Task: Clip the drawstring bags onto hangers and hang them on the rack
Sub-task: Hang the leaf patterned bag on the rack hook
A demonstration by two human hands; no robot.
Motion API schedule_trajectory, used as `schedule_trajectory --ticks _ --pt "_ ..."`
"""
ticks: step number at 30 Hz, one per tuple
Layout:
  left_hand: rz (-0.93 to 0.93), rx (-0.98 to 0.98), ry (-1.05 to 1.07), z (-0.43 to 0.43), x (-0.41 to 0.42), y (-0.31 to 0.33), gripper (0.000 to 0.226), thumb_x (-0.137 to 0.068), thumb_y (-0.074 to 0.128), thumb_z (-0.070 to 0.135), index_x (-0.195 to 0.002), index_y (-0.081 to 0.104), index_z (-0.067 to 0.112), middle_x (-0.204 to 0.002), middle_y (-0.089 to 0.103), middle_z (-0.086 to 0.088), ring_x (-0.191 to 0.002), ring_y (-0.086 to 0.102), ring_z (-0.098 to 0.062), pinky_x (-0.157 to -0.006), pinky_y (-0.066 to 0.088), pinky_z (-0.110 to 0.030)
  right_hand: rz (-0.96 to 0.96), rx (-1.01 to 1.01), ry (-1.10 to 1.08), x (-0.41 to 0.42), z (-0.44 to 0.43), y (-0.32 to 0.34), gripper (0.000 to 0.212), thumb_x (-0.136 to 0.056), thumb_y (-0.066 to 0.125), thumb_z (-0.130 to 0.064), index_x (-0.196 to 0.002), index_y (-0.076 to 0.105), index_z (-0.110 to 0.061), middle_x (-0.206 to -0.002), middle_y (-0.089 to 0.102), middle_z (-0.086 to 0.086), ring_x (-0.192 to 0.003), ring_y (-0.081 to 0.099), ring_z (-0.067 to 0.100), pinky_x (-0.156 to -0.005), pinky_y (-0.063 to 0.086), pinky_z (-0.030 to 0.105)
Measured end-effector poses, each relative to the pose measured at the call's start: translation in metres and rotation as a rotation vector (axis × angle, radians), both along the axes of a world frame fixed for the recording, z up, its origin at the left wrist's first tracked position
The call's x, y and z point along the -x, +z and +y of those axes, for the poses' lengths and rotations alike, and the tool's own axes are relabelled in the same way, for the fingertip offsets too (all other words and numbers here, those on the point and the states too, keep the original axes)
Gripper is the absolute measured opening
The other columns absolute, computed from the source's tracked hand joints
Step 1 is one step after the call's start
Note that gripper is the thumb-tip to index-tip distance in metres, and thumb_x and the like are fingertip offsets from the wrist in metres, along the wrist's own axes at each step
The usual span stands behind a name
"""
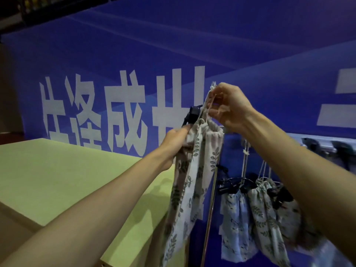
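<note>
Left grip [176, 140] clutching bag [192, 180], right [230, 106], likely drawstring [208, 102]

Printed cloth bag [194, 170], glossy metal pole [210, 214]

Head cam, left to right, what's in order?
Green table → left hand, gripping the held leaf-print bag → right hand, pinching its drawstring → hung leaf-print bag → grey rack fittings. Hung blue bag omitted: overlaps the right hand.

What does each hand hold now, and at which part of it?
The left hand grips the leaf-print bag just below its gathered top. The right hand pinches the drawstring above the opening.
</note>
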State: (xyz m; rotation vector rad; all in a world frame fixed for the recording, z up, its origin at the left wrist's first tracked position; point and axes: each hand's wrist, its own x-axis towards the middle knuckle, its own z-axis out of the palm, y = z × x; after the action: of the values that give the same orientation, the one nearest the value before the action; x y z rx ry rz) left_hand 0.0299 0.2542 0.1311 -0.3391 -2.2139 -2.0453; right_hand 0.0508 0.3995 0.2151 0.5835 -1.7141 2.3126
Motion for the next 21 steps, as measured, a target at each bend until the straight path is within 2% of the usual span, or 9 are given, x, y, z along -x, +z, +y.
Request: schedule_trajectory --ticks 3,6,8,10,12,14,17,19,21 --pt "-0.014 -0.012 -0.077 0.026 -0.008 0.001 0.031 -0.096 0.047 0.046 -0.089 0.051 0.016 -0.081 0.054 -0.01 -0.071 0.049 -0.022 -0.063 0.038 -0.03 0.07 0.018 0.002 -0.01 0.014 0.004 0.016 -0.086 0.047 -0.006 -0.07 0.048 -0.01 -0.065 0.045 0.005 -0.052 0.043 0.014 -0.046 0.039 0.024" --pt "-0.034 0.012 -0.075 0.043 -0.016 -0.007 0.022 -0.098 0.046 0.023 -0.082 0.06 0.015 -0.066 0.061 0.002 -0.064 0.055 -0.015 -0.065 0.045 -0.028 -0.002 -0.132 -0.1 -0.016 0.027 -0.003 0.016 -0.088 0.049 -0.006 -0.072 0.05 -0.01 -0.063 0.043 0.005 -0.046 0.041 0.012 -0.044 0.039 0.022" --pt "-0.058 0.032 -0.035 0.048 -0.018 -0.016 0.017 -0.092 0.047 0.006 -0.099 0.062 0.01 -0.076 0.062 -0.002 -0.074 0.056 -0.017 -0.072 0.047 -0.03 -0.083 -0.3 -0.186 -0.017 0.039 -0.013 0.015 -0.088 0.051 -0.008 -0.073 0.052 -0.01 -0.063 0.044 0.006 -0.047 0.041 0.012 -0.044 0.036 0.024" --pt "-0.021 0.099 0.012 0.049 -0.02 -0.026 0.035 -0.085 0.049 -0.006 -0.115 0.058 0.009 -0.095 0.059 -0.004 -0.09 0.054 -0.02 -0.075 0.045 -0.028 -0.129 -0.427 -0.242 -0.017 0.052 -0.026 0.016 -0.087 0.051 -0.01 -0.072 0.054 -0.012 -0.065 0.048 0.006 -0.052 0.044 0.013 -0.047 0.036 0.024" --pt "0.064 0.107 -0.063 0.053 -0.028 -0.034 0.054 -0.08 0.052 -0.012 -0.127 0.054 0.014 -0.115 0.054 -0.004 -0.095 0.052 -0.015 -0.07 0.045 -0.021 -0.147 -0.469 -0.286 -0.018 0.062 -0.038 0.016 -0.086 0.05 -0.01 -0.07 0.053 -0.013 -0.064 0.049 0.005 -0.052 0.046 0.013 -0.045 0.037 0.022" --pt "0.125 0.075 -0.215 0.06 -0.036 -0.042 0.06 -0.069 0.054 -0.007 -0.121 0.059 0.024 -0.129 0.049 -0.007 -0.102 0.053 -0.013 -0.072 0.049 -0.017 -0.149 -0.465 -0.325 -0.021 0.07 -0.046 0.018 -0.085 0.05 -0.009 -0.068 0.053 -0.012 -0.06 0.051 0.005 -0.05 0.047 0.013 -0.042 0.037 0.018" --pt "0.171 0.027 -0.305 0.068 -0.04 -0.047 0.061 -0.053 0.052 0.01 -0.108 0.067 0.031 -0.146 0.032 0.003 -0.135 0.034 -0.014 -0.102 0.04 -0.024 -0.157 -0.436 -0.35 -0.024 0.08 -0.055 0.021 -0.083 0.051 -0.009 -0.063 0.053 -0.01 -0.056 0.049 0.005 -0.05 0.045 0.015 -0.041 0.038 0.019" --pt "0.182 0.033 -0.355 0.071 -0.04 -0.048 0.055 -0.061 0.052 0.017 -0.113 0.069 0.017 -0.142 0.037 0.013 -0.139 0.028 -0.01 -0.114 0.03 -0.034 -0.16 -0.449 -0.376 -0.026 0.087 -0.06 0.019 -0.081 0.052 -0.009 -0.062 0.054 -0.009 -0.056 0.05 0.006 -0.05 0.045 0.016 -0.043 0.036 0.023" --pt "0.244 0.184 -0.336 0.078 -0.041 -0.045 0.042 -0.077 0.06 0.024 -0.116 0.068 0.01 -0.135 0.05 0.01 -0.135 0.04 -0.013 -0.114 0.031 -0.038 -0.155 -0.457 -0.38 -0.028 0.09 -0.065 0.018 -0.079 0.053 -0.007 -0.061 0.053 -0.008 -0.054 0.05 0.006 -0.048 0.043 0.016 -0.044 0.034 0.025"
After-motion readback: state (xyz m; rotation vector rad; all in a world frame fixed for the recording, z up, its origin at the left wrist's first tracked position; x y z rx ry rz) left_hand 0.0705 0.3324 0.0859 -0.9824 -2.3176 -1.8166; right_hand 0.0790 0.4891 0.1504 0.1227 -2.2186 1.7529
